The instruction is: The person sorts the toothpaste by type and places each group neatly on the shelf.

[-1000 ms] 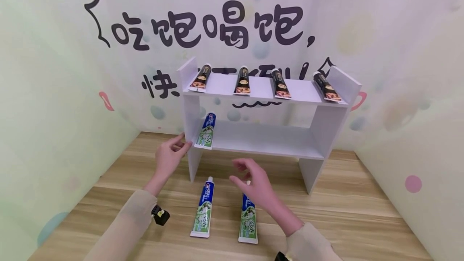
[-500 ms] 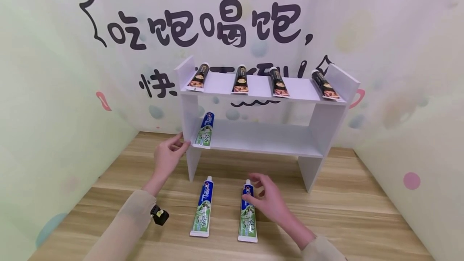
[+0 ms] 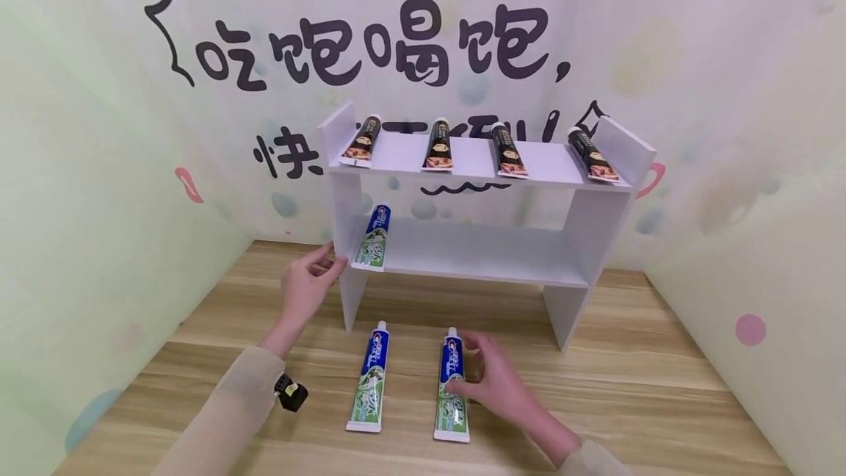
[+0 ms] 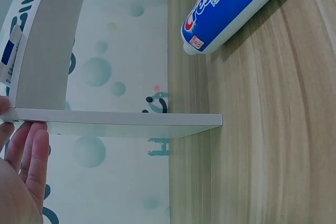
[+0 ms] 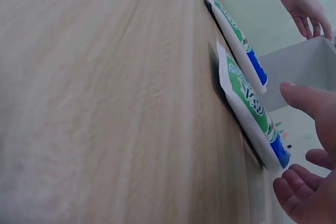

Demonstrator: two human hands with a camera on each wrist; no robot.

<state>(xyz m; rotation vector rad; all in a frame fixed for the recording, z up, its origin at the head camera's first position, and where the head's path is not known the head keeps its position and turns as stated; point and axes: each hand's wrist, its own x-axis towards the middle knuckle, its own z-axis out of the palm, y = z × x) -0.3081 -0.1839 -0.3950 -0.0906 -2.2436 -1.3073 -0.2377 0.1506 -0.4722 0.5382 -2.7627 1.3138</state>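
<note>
My left hand (image 3: 305, 292) pinches the left side panel of a white two-tier shelf (image 3: 479, 252); in the left wrist view thumb and fingers lie on opposite faces of the panel. My right hand (image 3: 499, 384) hovers over the right one of two blue-and-green toothpaste tubes, its thumb overlapping the tube's middle in the head view. This right tube (image 3: 452, 413) lies flat on the table, cap toward the shelf. In the right wrist view, thumb and fingers of the right hand (image 5: 315, 156) are spread apart near the tube's blue end. The left toothpaste tube (image 3: 367, 391) lies beside it.
A matching toothpaste tube (image 3: 374, 241) lies at the left end of the lower tier. Several black tubes (image 3: 439, 145) lie spaced along the top tier. The wooden table (image 3: 634, 388) meets a printed wall (image 3: 198, 204) behind the shelf.
My right hand has moved down and toward me, from above the right tube's cap to its right side by the middle. The left hand keeps its hold on the shelf.
</note>
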